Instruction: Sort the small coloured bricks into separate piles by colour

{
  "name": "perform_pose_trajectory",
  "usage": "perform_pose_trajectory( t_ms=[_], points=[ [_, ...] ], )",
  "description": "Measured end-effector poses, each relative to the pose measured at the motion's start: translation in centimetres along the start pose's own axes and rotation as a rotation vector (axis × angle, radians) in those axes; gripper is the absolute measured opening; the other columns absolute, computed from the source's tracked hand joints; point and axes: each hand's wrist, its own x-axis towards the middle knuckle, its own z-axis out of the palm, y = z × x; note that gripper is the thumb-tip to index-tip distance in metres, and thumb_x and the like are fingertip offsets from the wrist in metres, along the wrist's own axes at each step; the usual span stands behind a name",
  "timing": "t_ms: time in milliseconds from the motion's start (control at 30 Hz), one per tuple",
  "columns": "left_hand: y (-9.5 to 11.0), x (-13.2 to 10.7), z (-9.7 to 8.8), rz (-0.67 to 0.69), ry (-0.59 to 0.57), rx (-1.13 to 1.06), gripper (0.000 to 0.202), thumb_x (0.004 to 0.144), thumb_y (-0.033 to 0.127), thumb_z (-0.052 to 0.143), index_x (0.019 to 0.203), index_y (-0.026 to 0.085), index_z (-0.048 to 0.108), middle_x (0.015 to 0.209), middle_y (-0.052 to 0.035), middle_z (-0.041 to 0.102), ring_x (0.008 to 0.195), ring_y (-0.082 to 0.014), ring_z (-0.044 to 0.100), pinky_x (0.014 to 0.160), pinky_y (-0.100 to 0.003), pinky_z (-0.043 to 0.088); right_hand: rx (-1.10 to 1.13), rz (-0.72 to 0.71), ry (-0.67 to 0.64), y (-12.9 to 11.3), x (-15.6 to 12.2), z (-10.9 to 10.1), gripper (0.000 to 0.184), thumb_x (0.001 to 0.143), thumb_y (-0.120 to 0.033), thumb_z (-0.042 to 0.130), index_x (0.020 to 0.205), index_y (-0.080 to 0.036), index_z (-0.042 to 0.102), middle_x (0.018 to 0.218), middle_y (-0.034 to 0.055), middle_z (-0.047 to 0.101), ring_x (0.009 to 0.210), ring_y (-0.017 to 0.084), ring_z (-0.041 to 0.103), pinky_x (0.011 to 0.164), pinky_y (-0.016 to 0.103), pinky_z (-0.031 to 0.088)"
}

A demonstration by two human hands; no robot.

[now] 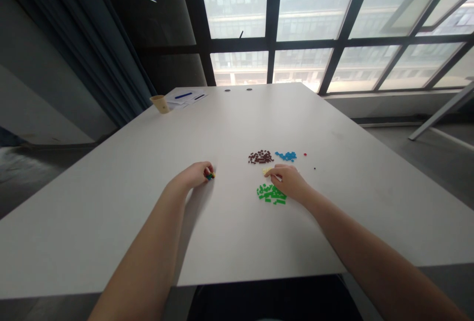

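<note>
On the white table point(229, 128) lie small piles of tiny bricks: dark brown bricks point(260, 156), blue bricks point(286, 155), green bricks point(271, 194) and a few pale yellow bricks point(267, 170). My left hand point(196, 174) rests on the table with its fingers curled round a small multicoloured brick piece point(210, 176). My right hand point(290, 181) lies over the green pile's far edge, its fingertips pinched at the pale yellow bricks.
A single red brick point(305, 154) and a tiny black one point(314, 168) lie right of the blue pile. At the table's far left stand a paper cup point(160, 103) and papers with a blue pen point(186, 97). Windows run behind.
</note>
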Motion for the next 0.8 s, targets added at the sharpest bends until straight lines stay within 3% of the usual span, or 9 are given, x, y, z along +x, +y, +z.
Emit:
perform_pose_trajectory(
  t_ms=[433,700,800],
  points=[
    [0.9,-0.4,-0.6,-0.028,0.089,0.111,0.023,0.054,0.013,0.047,0.071,0.019,0.062,0.073,-0.0053,0.065,0.066,-0.0185,0.057,0.057,-0.024,0.039,0.007,-0.007,-0.010,-0.1,0.0,-0.2,0.027,0.073,-0.015,0.045,0.081,-0.022,0.070,0.071,0.0001,0.064,0.060,0.011,0.052,0.062,0.023,0.037],
    [1.3,-0.4,-0.9,-0.004,0.169,-0.012,0.018,0.052,0.015,0.049,0.067,0.020,0.057,0.066,-0.0024,0.062,0.061,-0.0159,0.054,0.057,-0.023,0.039,0.039,0.009,-0.020,0.3,0.0,-0.1,0.027,0.072,-0.015,0.045,0.081,-0.022,0.069,0.077,0.0010,0.067,0.064,0.012,0.055,0.064,0.024,0.040],
    [2.0,-0.7,-0.8,0.057,0.139,-0.150,0.018,0.056,0.017,0.049,0.072,0.019,0.055,0.066,-0.0013,0.059,0.060,-0.0150,0.054,0.057,-0.024,0.040,0.057,-0.001,-0.010,0.2,0.0,-0.1,0.027,0.071,-0.015,0.045,0.081,-0.021,0.069,0.078,0.0014,0.067,0.063,0.012,0.054,0.064,0.024,0.040]
  ],
)
